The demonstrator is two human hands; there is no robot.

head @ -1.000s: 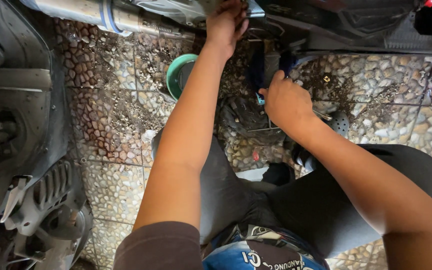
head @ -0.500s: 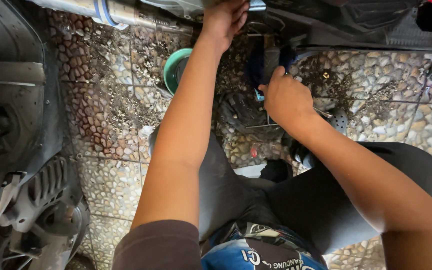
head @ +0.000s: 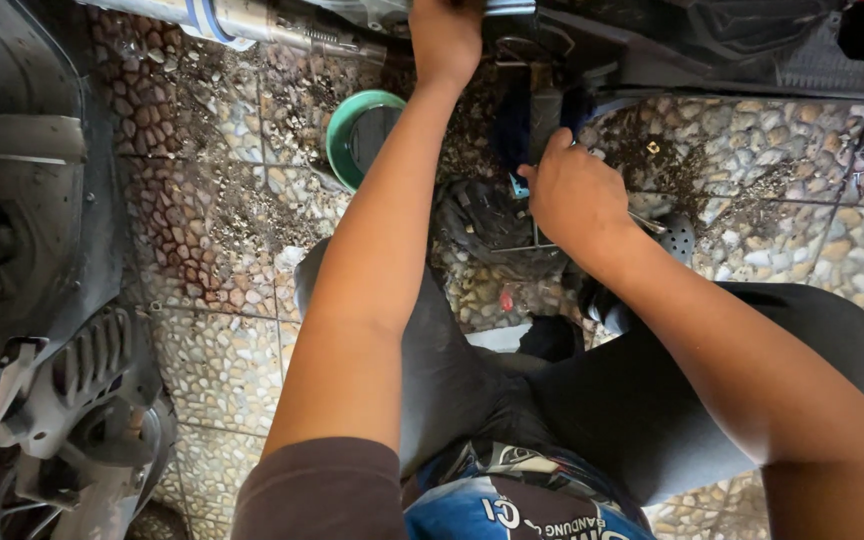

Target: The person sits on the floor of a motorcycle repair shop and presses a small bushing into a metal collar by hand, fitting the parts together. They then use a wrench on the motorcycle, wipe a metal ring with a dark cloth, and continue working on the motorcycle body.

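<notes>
My left hand (head: 444, 38) reaches up to the top edge of the view, with its fingers curled on a grey metal part (head: 508, 8) of the dark machine (head: 672, 40) above the floor. My right hand (head: 574, 196) is closed in a fist just below that machine, around a small tool whose blue end (head: 519, 186) shows at the thumb side. A thin metal rod (head: 652, 222) sticks out from under this hand. A black crumpled rag (head: 482, 218) lies on the floor right beside it. My knees in dark trousers (head: 592, 400) are below both arms.
A green bowl (head: 342, 125) stands on the pebble-tiled floor (head: 212, 250) left of my left forearm. A chrome tube (head: 252, 20) lies along the top left. A grey engine block (head: 62, 400) fills the left edge. Dirt and grit are scattered over the tiles.
Both hands stay where they were, the left on the part above and the right closed near the rag. The view has shifted slightly.
</notes>
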